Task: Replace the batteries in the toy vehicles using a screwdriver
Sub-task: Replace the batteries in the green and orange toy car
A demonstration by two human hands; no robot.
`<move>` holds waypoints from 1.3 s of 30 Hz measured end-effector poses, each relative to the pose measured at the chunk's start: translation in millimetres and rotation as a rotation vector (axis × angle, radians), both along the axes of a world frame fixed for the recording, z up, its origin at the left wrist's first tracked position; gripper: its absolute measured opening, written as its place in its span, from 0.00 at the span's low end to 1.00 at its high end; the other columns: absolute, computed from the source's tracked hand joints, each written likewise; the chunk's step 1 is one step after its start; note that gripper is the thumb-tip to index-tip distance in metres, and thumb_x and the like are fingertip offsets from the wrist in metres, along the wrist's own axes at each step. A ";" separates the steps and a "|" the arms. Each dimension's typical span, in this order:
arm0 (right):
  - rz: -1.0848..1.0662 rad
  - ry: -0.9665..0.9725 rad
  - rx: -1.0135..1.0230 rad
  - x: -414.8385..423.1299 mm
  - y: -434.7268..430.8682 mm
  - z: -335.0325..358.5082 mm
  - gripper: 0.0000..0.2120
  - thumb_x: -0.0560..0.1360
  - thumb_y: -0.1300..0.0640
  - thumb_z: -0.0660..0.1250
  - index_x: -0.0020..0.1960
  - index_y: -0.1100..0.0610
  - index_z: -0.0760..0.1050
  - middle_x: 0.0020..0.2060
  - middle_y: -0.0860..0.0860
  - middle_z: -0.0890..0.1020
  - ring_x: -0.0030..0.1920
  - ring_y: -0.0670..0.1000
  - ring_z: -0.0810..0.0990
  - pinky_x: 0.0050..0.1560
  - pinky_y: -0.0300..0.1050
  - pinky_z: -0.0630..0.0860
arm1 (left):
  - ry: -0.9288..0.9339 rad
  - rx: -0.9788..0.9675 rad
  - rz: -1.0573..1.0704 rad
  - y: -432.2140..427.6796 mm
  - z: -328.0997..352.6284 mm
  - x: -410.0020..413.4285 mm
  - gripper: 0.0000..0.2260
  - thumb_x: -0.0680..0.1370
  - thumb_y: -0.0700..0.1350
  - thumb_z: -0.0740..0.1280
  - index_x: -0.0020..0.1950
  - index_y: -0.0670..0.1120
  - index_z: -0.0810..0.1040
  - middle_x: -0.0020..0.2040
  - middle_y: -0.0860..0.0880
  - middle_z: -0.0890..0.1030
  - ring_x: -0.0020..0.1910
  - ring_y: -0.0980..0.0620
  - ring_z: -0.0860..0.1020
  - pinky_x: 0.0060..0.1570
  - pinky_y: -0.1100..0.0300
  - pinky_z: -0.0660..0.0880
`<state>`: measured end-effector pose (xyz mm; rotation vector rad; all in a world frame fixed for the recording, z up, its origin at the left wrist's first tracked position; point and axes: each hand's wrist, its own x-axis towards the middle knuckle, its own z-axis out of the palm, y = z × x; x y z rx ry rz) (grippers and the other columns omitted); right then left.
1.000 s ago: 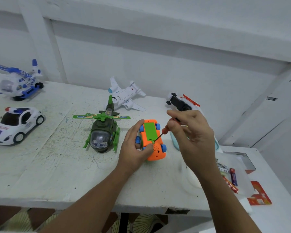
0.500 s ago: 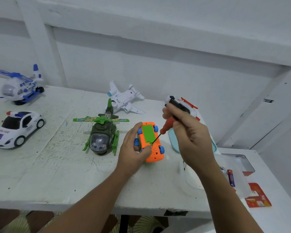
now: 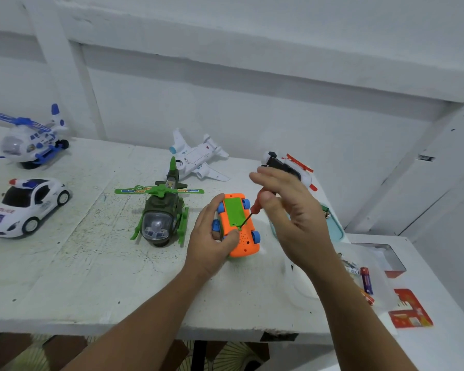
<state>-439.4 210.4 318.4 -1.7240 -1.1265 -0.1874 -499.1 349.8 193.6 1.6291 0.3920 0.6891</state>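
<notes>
While the police car point(image 3: 27, 207) and the green toy helicopter point(image 3: 161, 215) stand at the left of the worktop point(image 3: 91, 277), the work sits right of centre. Left hand point(image 3: 212, 236): same grip as a second ago, wrapped round the orange toy car point(image 3: 245, 245), thumb lying on the underside just beside the screw. Car is belly-up on the worktop, green battery cover point(image 3: 232, 210) still seated. Screwdriver point(image 3: 255, 204): tip has stayed on the screw at the near end of the cover, shaft slanting up and right. Right hand point(image 3: 292, 210): this is what changed. A second ago the fingers were bunched over the red handle; now the handle is pinched between thumb and fingertips, with the index and the other fingers fanned out and up. Judgement: fingers re-set between twists, so the screw is being turned, not yet out; cover cannot lift until it is. Right wrist is held high above the car, forearm coming in from lower right. Loose batteries point(image 3: 366, 279) lie further right, near the red card pack point(image 3: 410, 311).
</notes>
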 end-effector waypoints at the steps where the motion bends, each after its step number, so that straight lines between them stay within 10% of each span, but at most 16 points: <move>1: -0.014 -0.007 -0.001 0.5 0.7 -0.5 0.12 0.78 0.51 0.61 0.58 0.40 0.76 0.53 0.42 0.76 0.53 0.45 0.78 0.50 0.27 0.71 | -0.003 -0.001 0.002 0.1 -0.3 0.3 0.31 0.68 0.53 0.67 0.70 0.68 0.66 0.66 0.58 0.73 0.60 0.49 0.77 0.49 0.54 0.81; 7: 0.001 0.071 0.033 -0.2 -1.0 2.1 0.20 0.79 0.59 0.59 0.65 0.39 0.70 0.52 0.38 0.79 0.54 0.47 0.81 0.55 0.38 0.77 | -0.001 -0.037 -0.021 1.2 -4.4 2.3 0.31 0.69 0.50 0.68 0.70 0.67 0.66 0.68 0.56 0.72 0.61 0.46 0.78 0.51 0.44 0.82; 10: 0.026 0.083 0.010 -1.4 -1.5 2.9 0.20 0.78 0.61 0.56 0.60 0.37 0.70 0.53 0.36 0.77 0.54 0.36 0.78 0.53 0.29 0.73 | 0.018 0.000 -0.006 1.0 -2.9 1.7 0.31 0.71 0.49 0.67 0.71 0.67 0.64 0.66 0.58 0.72 0.57 0.48 0.78 0.50 0.51 0.82; 14: -0.010 -0.035 0.011 1.1 -0.4 -0.3 0.12 0.77 0.54 0.65 0.58 0.40 0.75 0.50 0.48 0.75 0.52 0.40 0.75 0.48 0.27 0.72 | 0.014 0.007 0.004 0.3 -1.6 1.0 0.32 0.67 0.54 0.66 0.71 0.66 0.65 0.66 0.57 0.73 0.56 0.49 0.77 0.48 0.54 0.81; 25: 0.022 -0.003 -0.022 0.1 -0.7 1.3 0.15 0.78 0.55 0.64 0.58 0.36 0.74 0.54 0.40 0.75 0.55 0.43 0.77 0.48 0.29 0.75 | -0.002 -0.005 -0.006 -0.1 -2.0 1.7 0.31 0.71 0.47 0.66 0.73 0.63 0.65 0.66 0.55 0.74 0.47 0.53 0.75 0.37 0.67 0.75; 33: 0.025 0.094 -0.011 -2.5 -1.5 1.2 0.21 0.78 0.59 0.57 0.60 0.34 0.70 0.52 0.30 0.77 0.56 0.41 0.79 0.54 0.32 0.76 | 0.025 -0.023 -0.025 1.0 -3.3 1.2 0.31 0.69 0.53 0.67 0.71 0.68 0.64 0.67 0.54 0.72 0.55 0.47 0.79 0.47 0.48 0.83; 36: 0.030 0.039 -0.022 -2.1 -1.3 1.3 0.15 0.79 0.56 0.62 0.58 0.37 0.73 0.54 0.40 0.75 0.55 0.41 0.76 0.48 0.29 0.75 | 0.022 -0.018 -0.021 0.9 -2.6 1.4 0.32 0.68 0.53 0.66 0.71 0.67 0.64 0.67 0.51 0.74 0.48 0.51 0.77 0.39 0.57 0.80; 39: 0.006 0.001 -0.015 -2.9 -1.2 3.5 0.15 0.78 0.56 0.64 0.59 0.37 0.73 0.50 0.44 0.76 0.53 0.40 0.76 0.48 0.27 0.74 | 0.025 -0.027 -0.015 0.2 -1.4 1.1 0.32 0.68 0.54 0.66 0.71 0.68 0.64 0.68 0.52 0.73 0.54 0.44 0.80 0.45 0.46 0.83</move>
